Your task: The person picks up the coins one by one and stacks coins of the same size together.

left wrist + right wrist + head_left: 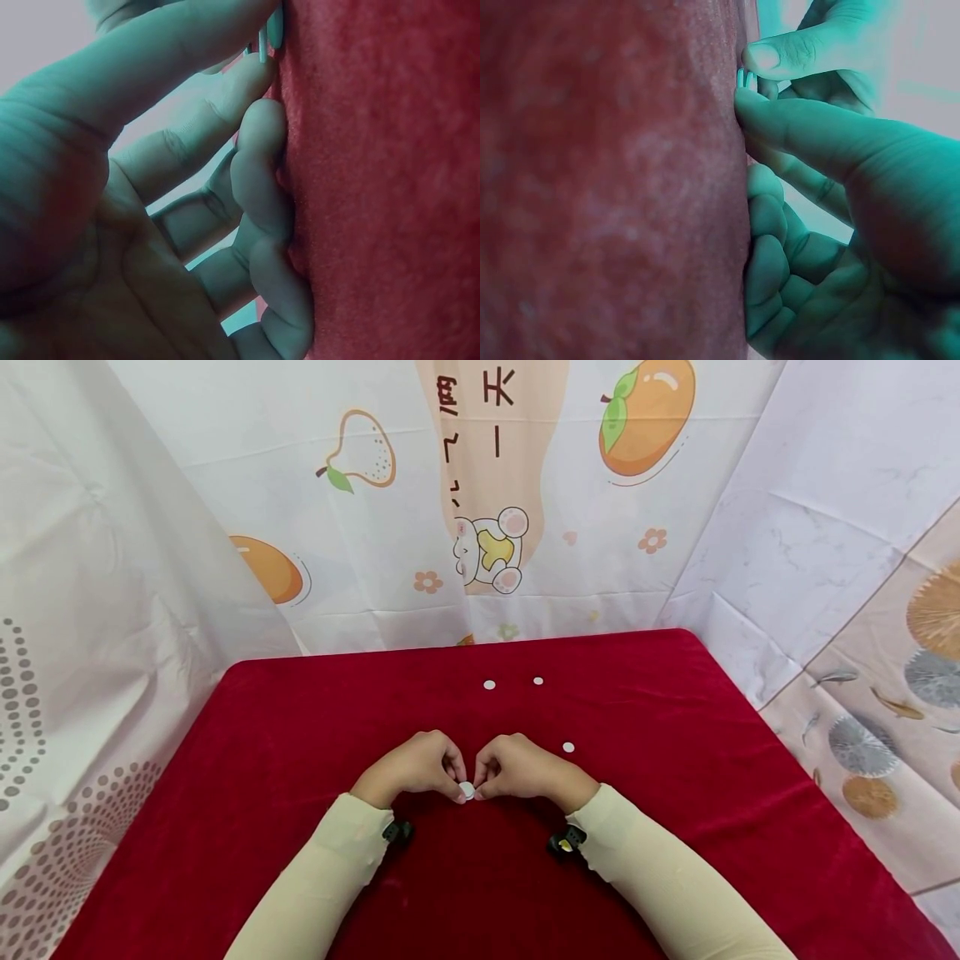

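On the red tablecloth, my left hand (423, 767) and right hand (525, 768) meet with thumbs and index fingers almost touching. Between the fingertips is a small flat white disc (467, 790), pinched from the left and the right. Seen edge-on in the left wrist view, a thin disc (263, 46) stands at my left fingertips with a second disc close alongside. The right wrist view also shows two thin edges of discs (741, 79) between my thumbs. The other fingers of each hand curl inward and rest against the cloth. Fingers hide part of the discs.
Loose white discs lie on the red tablecloth (247, 760): one disc (568, 747) beyond my right wrist, another disc (489, 685) and a third disc (537, 681) toward the far edge. Printed curtains (360, 543) hang behind and at both sides.
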Motion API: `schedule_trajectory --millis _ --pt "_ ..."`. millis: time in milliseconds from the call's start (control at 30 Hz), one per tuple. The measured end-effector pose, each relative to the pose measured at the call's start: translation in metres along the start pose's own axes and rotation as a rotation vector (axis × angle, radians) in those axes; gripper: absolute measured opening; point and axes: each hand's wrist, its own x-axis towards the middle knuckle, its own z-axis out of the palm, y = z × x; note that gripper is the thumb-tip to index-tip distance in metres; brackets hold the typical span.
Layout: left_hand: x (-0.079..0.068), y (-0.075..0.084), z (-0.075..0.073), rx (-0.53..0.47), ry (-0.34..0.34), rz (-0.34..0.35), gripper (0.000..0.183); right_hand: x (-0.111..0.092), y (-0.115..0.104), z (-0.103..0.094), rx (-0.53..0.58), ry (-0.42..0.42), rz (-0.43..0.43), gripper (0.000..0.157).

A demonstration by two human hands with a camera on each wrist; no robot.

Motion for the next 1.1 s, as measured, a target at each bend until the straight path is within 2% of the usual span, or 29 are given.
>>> schedule_trajectory --millis 333,1100 --pt "-0.0002 0.0002 0.0005 0.009 0.007 -0.009 0.020 -0.0006 -0.0003 -0.0003 0.000 -0.002 0.002 0.011" --pt "0.0008 -0.0033 -0.0023 -0.008 -0.029 -0.003 0.020 -0.0015 -0.0007 -0.0017 0.016 -0.003 -0.002 0.013"
